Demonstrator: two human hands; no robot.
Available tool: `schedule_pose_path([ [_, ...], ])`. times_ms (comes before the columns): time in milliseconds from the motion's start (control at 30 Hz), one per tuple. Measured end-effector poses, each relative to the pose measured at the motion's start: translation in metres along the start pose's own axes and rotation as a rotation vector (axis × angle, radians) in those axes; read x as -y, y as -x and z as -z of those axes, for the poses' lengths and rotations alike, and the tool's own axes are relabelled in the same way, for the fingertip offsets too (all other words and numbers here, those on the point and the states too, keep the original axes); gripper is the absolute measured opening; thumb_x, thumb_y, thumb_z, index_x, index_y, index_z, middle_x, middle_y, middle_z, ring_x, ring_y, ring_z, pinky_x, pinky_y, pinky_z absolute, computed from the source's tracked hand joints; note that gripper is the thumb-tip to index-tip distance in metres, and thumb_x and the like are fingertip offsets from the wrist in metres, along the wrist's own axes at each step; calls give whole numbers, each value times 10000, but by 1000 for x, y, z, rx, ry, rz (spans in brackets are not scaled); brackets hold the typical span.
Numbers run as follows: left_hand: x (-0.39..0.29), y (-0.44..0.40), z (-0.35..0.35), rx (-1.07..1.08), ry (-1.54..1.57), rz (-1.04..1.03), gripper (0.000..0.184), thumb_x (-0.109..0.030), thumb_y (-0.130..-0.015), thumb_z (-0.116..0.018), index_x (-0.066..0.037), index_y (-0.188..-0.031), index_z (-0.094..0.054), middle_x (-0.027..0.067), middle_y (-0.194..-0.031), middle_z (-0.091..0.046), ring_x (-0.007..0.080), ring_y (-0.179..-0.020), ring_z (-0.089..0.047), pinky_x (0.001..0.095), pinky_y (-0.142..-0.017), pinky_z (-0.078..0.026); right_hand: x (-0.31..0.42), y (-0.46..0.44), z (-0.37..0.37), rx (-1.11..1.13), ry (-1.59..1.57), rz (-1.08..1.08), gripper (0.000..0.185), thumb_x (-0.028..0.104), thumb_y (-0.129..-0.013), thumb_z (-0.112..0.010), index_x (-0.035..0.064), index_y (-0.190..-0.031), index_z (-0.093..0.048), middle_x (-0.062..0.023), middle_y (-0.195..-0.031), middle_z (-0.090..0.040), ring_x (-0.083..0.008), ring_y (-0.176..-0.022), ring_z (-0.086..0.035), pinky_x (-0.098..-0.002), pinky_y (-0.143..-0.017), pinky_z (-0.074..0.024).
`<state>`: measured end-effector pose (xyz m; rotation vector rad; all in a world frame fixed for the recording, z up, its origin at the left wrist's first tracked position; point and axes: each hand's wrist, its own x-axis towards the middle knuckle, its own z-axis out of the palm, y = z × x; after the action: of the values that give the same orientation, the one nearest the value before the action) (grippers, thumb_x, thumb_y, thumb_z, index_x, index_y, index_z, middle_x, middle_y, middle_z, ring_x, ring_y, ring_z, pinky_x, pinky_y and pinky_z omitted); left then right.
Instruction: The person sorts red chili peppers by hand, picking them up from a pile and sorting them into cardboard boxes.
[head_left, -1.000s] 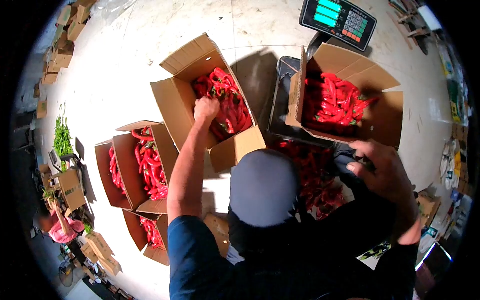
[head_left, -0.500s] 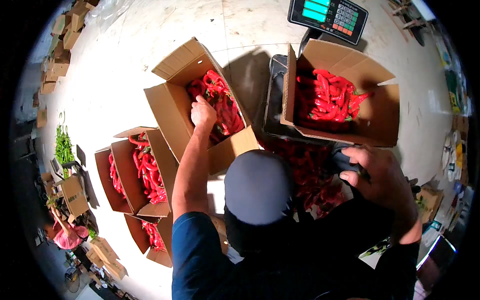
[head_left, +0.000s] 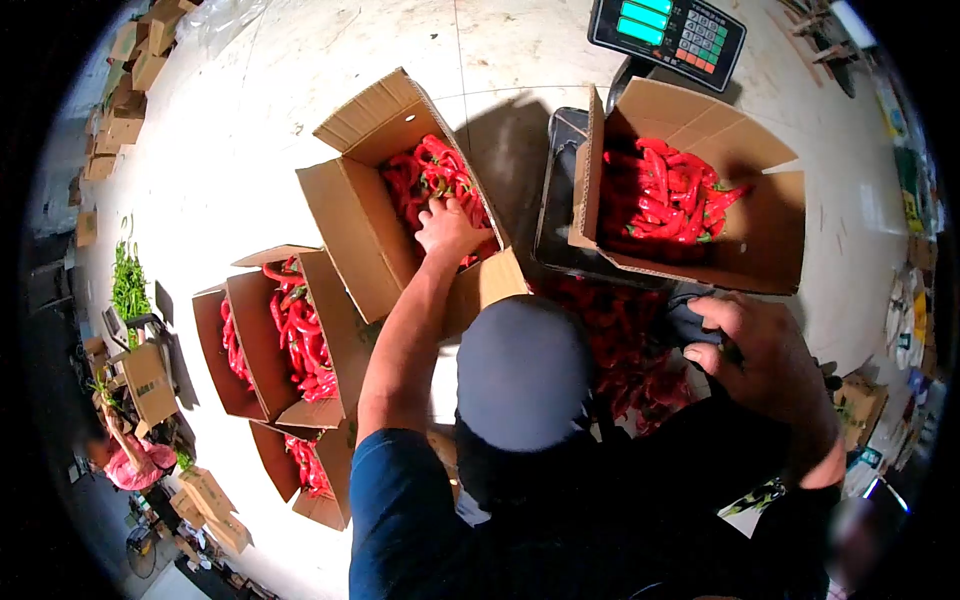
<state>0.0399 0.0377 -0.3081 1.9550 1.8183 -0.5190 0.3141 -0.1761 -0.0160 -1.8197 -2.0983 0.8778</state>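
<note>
My left hand (head_left: 450, 231) reaches into an open cardboard box (head_left: 352, 215) and touches the red chili peppers (head_left: 445, 165) in it. Its fingers are spread over them, with green stems close to the fingertips. On the right, my right hand (head_left: 745, 335) is curled at dark cloth (head_left: 687, 318) near my knee. A bit of dark green shows between its thumb and fingers, too small to name. Beyond that hand, a second box (head_left: 770, 225) with red chili peppers (head_left: 672, 195) rests on a black scale platform (head_left: 560, 180).
The scale's lit display (head_left: 668, 35) stands at the top. More boxes (head_left: 262, 350) of red peppers sit on the left. Loose peppers (head_left: 640, 380) lie in shadow before me. Far left are green peppers (head_left: 128, 285) and another person in pink (head_left: 140, 465).
My left hand has moved right and nearer to me inside the box, from its left side onto the middle of the peppers. My right hand stays in place. The view has shifted slightly.
</note>
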Motion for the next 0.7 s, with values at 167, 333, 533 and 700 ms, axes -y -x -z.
schedule_pose_path([
  [167, -14, -10, 6, 73, -29, 70, 839, -465, -706, -822, -147, -1382, -441, 132, -1426, -365, 365, -1261, -458, 541, -921, -494, 11, -7, 2, 21, 48, -32, 392, 284, -865, -686, 28, -1142, -579, -210, -968, -648, -403, -839, -642, -466, -723, -508],
  [333, -4, -8, 4, 64, 88, 150, 781, -358, -722, -794, -158, -1385, -435, 139, -1447, -340, 393, -1263, -464, 540, -969, -465, 13, -9, 5, 55, 100, -54, 403, 320, -869, -675, 22, -1131, -605, -210, -972, -649, -400, -851, -642, -469, -744, -508],
  [533, 0, -3, -10, -97, 27, 105, 547, -287, -809, -658, -140, -1309, -493, 195, -1303, -446, 406, -1168, -537, 518, -938, -451, 12, -3, -1, 40, 102, -35, 400, 327, -877, -667, 26, -1134, -605, -204, -962, -651, -398, -837, -642, -473, -742, -508],
  [700, 9, -19, -23, -103, 32, 108, 611, -384, -761, -722, -119, -1265, -501, 196, -1271, -489, 407, -1144, -565, 515, -941, -471, 12, -3, 2, 36, 97, -21, 398, 328, -878, -669, 27, -1129, -604, -199, -940, -649, -399, -813, -640, -476, -717, -506],
])
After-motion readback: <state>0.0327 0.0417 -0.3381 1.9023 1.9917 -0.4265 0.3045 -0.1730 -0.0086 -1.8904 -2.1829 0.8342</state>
